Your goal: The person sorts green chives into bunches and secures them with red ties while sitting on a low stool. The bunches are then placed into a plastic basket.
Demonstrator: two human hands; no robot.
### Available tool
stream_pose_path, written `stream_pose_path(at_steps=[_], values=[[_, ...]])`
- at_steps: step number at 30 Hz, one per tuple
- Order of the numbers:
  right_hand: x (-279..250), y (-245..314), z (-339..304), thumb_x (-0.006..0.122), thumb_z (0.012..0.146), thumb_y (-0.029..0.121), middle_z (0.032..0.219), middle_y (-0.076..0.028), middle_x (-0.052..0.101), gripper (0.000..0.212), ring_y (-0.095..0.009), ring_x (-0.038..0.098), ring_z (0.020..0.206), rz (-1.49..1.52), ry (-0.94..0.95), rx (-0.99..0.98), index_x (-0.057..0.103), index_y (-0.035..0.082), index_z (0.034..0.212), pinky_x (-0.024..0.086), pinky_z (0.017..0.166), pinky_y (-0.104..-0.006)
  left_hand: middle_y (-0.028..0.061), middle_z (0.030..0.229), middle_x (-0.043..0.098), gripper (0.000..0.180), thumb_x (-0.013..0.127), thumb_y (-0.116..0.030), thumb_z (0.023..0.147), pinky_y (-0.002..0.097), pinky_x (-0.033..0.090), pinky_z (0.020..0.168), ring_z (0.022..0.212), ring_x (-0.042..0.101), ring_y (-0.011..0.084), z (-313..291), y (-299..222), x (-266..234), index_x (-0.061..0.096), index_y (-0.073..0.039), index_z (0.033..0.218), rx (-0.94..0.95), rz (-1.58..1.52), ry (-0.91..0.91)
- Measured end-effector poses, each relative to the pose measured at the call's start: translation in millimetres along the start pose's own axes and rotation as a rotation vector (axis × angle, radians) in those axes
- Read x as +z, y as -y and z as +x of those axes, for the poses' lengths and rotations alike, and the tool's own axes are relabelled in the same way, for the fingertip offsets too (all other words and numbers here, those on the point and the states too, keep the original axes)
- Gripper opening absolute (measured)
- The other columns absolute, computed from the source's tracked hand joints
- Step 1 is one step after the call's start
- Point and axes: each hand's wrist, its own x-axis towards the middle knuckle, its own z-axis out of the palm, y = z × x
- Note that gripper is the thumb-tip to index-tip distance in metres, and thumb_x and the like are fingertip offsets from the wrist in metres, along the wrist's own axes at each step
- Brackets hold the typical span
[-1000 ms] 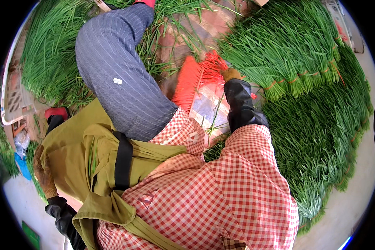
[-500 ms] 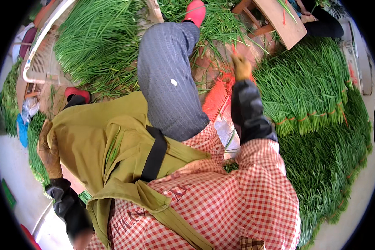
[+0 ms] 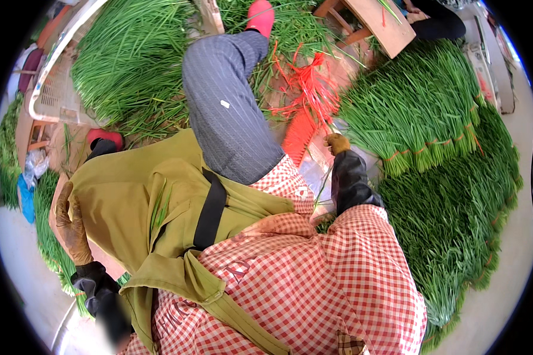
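My left hand (image 3: 72,228), in a brown-stained glove, rests by the edge of the olive apron (image 3: 136,171), fingers stretched and holding nothing. On the right, my gloved right hand (image 3: 337,144) is closed in a pinch on a thin red tie strip (image 3: 327,126). Just beyond it lies a tangle of loose red strips (image 3: 311,83), beside a flat red row of strips (image 3: 299,136) next to my knee. Tied bundles of green garlic chives (image 3: 420,130) are stacked to the right of that hand. A few green blades (image 3: 160,207) lie on the apron.
A large loose heap of green stalks (image 3: 130,59) lies at the far left, beside a white plastic crate (image 3: 56,83). A wooden stool (image 3: 376,23) stands at the back, near another person's dark sleeve (image 3: 441,26). A blue bag (image 3: 25,198) is at the left.
My right hand has drawn back toward me, away from the red tangle, which is now uncovered. The left hand's fingers have straightened a little. The whole view has shifted slightly.
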Motion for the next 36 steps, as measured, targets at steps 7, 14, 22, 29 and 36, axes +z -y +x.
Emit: stream_pose_path(at_steps=[7,14,22,29,36], values=[[-56.1,-44.7,-57.4,0.055,0.083,0.013,0.077,-0.007,0.064,0.023,-0.009,0.047,0.047,0.345,-0.095,0.069,0.061,0.006,0.105,0.036,0.040,-0.0241,0.0110,0.125,0.055,0.035,0.056,-0.017,0.092,0.0326,0.031,0.105,0.119,0.047,0.0202,31.1,-37.3,39.9,0.055,0.001,0.122,0.066,-0.043,0.099],[-109.6,14.1,-30.0,0.052,0.088,0.031,0.075,-0.009,0.067,0.029,-0.018,0.061,0.056,-0.451,-0.471,0.036,0.065,0.006,0.096,0.049,0.054,-0.0329,0.0109,0.129,0.053,0.036,0.054,-0.015,0.093,0.0331,0.031,0.105,0.121,0.046,0.0208,57.9,-59.0,61.0,0.052,0.000,0.125,0.162,-0.009,0.196],[22.3,207.6,31.9,0.054,0.084,0.039,0.086,-0.016,0.067,0.033,-0.033,0.064,0.082,-0.532,-0.152,-0.514,0.067,0.011,0.093,0.049,0.075,-0.0422,0.0105,0.123,0.056,0.032,0.056,-0.016,0.092,0.0338,0.031,0.104,0.119,0.048,0.0224,57.0,-72.9,76.8,0.056,0.000,0.119,0.102,0.074,0.245],[145.4,204.9,83.4,0.054,0.081,0.032,0.094,-0.027,0.064,0.036,-0.042,0.062,0.092,-0.875,-0.030,-0.427,0.064,0.005,0.102,0.047,0.083,-0.0477,0.0109,0.125,0.056,0.031,0.057,-0.011,0.090,0.0344,0.029,0.106,0.122,0.047,0.0223,28.9,-55.1,65.5,0.056,-0.001,0.120,-0.115,0.040,0.224],[110.4,219.4,66.2,0.057,0.084,0.028,0.074,-0.010,0.066,0.025,-0.019,0.062,0.065,-0.106,-0.069,-0.302,0.066,0.005,0.088,0.047,0.060,-0.0315,0.0110,0.126,0.055,0.032,0.056,-0.009,0.090,0.0334,0.031,0.106,0.123,0.046,0.0215,42.1,-60.5,68.9,0.055,0.000,0.121,-0.173,-0.005,0.217]])
